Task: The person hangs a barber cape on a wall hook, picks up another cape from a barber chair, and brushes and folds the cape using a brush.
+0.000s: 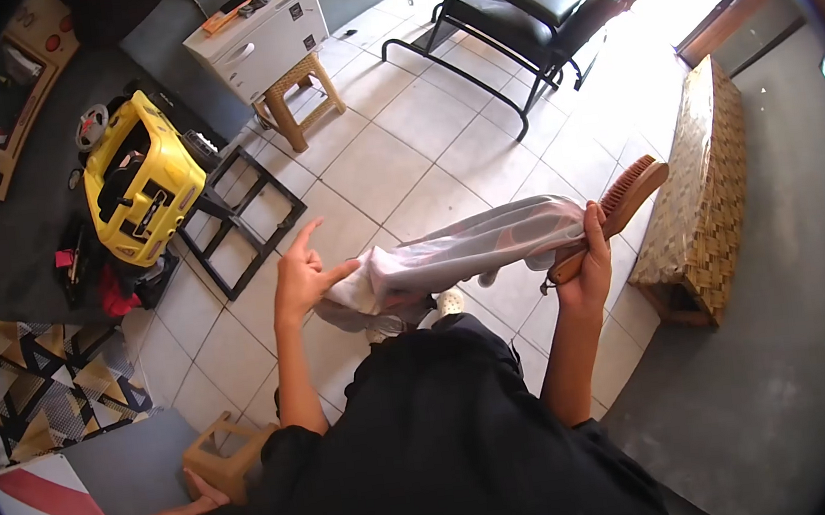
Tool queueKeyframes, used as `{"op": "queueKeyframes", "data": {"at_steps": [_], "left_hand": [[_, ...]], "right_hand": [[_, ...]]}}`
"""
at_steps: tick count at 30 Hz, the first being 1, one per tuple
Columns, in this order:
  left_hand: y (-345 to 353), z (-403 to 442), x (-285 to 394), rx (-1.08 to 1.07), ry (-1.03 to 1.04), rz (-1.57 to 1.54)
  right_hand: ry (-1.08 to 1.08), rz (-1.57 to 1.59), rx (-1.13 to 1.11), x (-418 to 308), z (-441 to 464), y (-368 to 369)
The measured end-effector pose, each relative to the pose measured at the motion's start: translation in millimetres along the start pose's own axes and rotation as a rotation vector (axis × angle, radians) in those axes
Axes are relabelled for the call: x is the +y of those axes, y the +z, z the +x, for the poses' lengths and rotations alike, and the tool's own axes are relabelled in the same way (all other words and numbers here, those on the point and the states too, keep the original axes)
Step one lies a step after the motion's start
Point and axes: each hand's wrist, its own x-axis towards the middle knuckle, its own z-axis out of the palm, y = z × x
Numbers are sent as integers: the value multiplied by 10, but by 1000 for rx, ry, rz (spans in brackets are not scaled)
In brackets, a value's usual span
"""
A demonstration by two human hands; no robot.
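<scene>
My right hand (pixel 589 264) is closed around the handle of a wooden brush (pixel 635 196), whose reddish-brown bristles face up and left. One end of a sheer grey cloth (pixel 477 246) also meets this hand; whether the fingers pinch it is hard to tell. The cloth stretches across in front of me and bunches, paler, beside my left hand (pixel 302 277). That hand has its thumb and index finger spread apart, with the thumb tip at the edge of the cloth. Below the cloth, a light shoe with holes (pixel 449 302) shows on the floor.
A woven box bench (pixel 693 198) stands to the right. Ahead are black padded chairs (pixel 528 19) and a white cabinet (pixel 259 40) on a woven stool (pixel 300 98). On the left are a yellow toy car (pixel 139 186) and a black frame (pixel 246 220). Another person's leg (pixel 183 511) shows lower left.
</scene>
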Motion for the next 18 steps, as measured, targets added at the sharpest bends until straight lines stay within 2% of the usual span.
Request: {"op": "queueKeyframes", "data": {"at_steps": [2,4,6,8,10,11,13,14,16,17,18], "left_hand": [[204,15,109,-43,32,-56],[548,-20,155,-172,152,-196],[948,-103,260,-199,344,-259],[1367,-141,264,-219,456,-170],[1630,-173,47,-458,198,-409],[1655,-156,-15,-485,109,-507],[1581,-106,-26,-535,-72,-705],[1474,-69,0,-535,-232,-840],[1100,-64,288,-530,-557,-1104],[1071,-77,301,-441,-531,-1190],[1043,-97,345,-438,-484,-1258]], "right_hand": [[40,19,7,6,-106,141],[83,85,-15,41,-176,259],[125,93,-80,116,-286,407],[146,-30,-174,223,-353,495],[238,-246,-391,278,-273,312],[215,-385,-447,277,-269,312],[44,-857,-559,241,-291,245],[81,-1089,-541,162,-347,251],[-127,-1241,-557,366,-277,-95],[-240,-1313,-561,487,-239,-250],[-219,-1336,-409,600,-311,-295]]}}
